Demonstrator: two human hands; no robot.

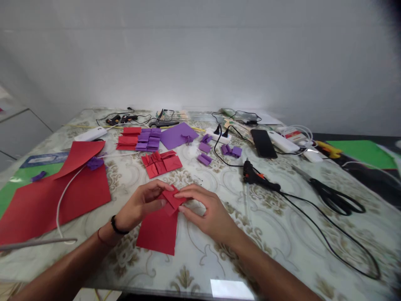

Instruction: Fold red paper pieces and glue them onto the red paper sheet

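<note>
Both hands meet at the table's near middle over a small folded red paper piece (173, 199). My left hand (142, 205) pinches its left side, fingers closed on it. My right hand (205, 209) pinches the right side with thumb and fingers. Under the hands lies a flat red paper square (158, 232). A pile of folded red pieces (161, 162) sits just beyond the hands.
Large red sheets (46, 196) lie at left with a white cable over them. Folded purple pieces (149, 139) and a purple sheet (178, 134) are farther back. A black glue gun (258, 179), scissors (335, 198), a phone (263, 143) and a power strip (219, 133) lie right.
</note>
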